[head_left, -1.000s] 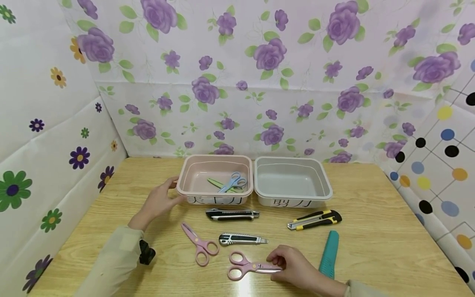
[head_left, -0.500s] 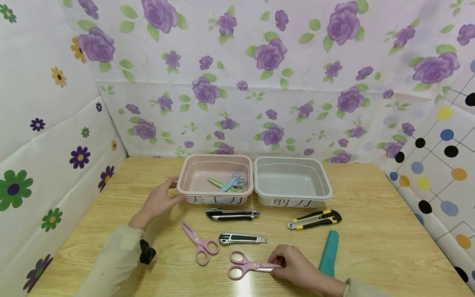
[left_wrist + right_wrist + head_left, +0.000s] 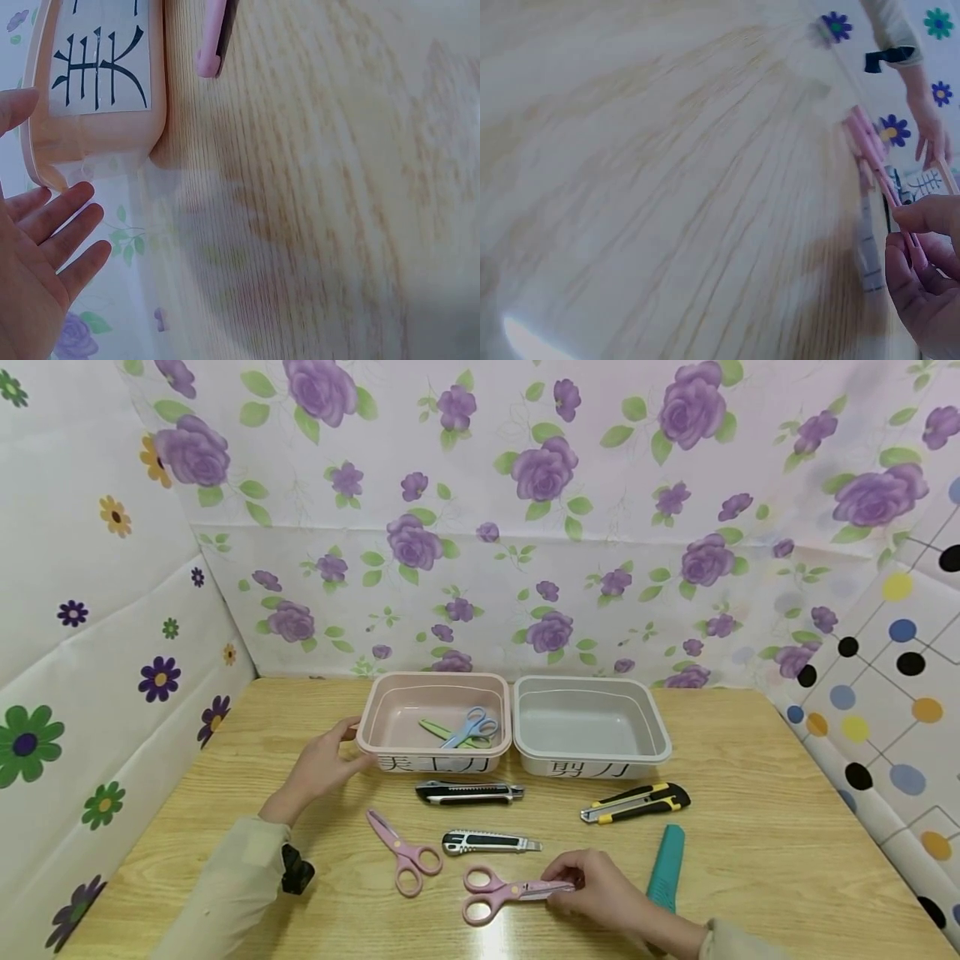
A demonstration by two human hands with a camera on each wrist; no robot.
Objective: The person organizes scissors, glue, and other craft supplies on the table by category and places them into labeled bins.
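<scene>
In the head view my right hand (image 3: 600, 889) pinches a pair of pink scissors (image 3: 513, 891) by the blades, with the handle loops pointing left. From the right wrist, thumb and fingers close on the scissors (image 3: 879, 169), which lift at an angle near the tabletop. My left hand (image 3: 322, 768) touches the left end of the pink bin (image 3: 401, 718), thumb by its front corner. The left wrist view has the fingers of this hand (image 3: 34, 277) extended beside the bin wall (image 3: 105, 135). A second pair of pink scissors (image 3: 405, 853) lies between the hands.
Blue scissors (image 3: 467, 732) and green scissors (image 3: 433, 728) lie inside the pink bin. A grey bin (image 3: 577, 722) stands beside it. Silver (image 3: 487, 842), black (image 3: 468, 792) and yellow-black (image 3: 637, 803) utility knives lie on the table (image 3: 765, 843). A teal-handled tool (image 3: 666, 868) is partly behind my right wrist.
My right hand has shifted slightly upward in the head view, and the pink scissors' blade end has tilted up with it. The left hand has stayed at the pink bin.
</scene>
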